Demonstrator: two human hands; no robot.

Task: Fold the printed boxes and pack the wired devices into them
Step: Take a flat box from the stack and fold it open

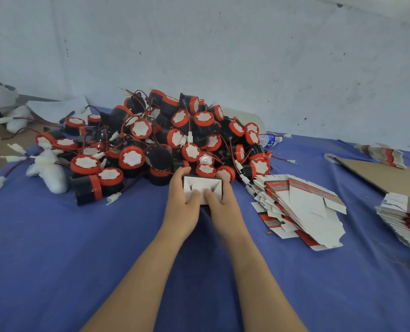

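Note:
A small printed box [202,185] stands open-ended on the blue cloth, its white inner flaps facing me. My left hand [181,200] grips its left side and my right hand [219,200] grips its right side, both thumbs pressing on the flaps. Just behind the box lies a big pile of wired devices [156,137]: black round bodies with red rims, white faces, red-black wires and white plugs. A fanned stack of flat printed boxes [299,207] lies to the right of my hands.
The table is covered by a blue cloth [79,248]. A second stack of flat boxes [405,219] and a brown cardboard sheet [386,176] are at the far right. A plastic bottle [269,139] lies behind the pile. White foam bundles [49,173] sit at the left.

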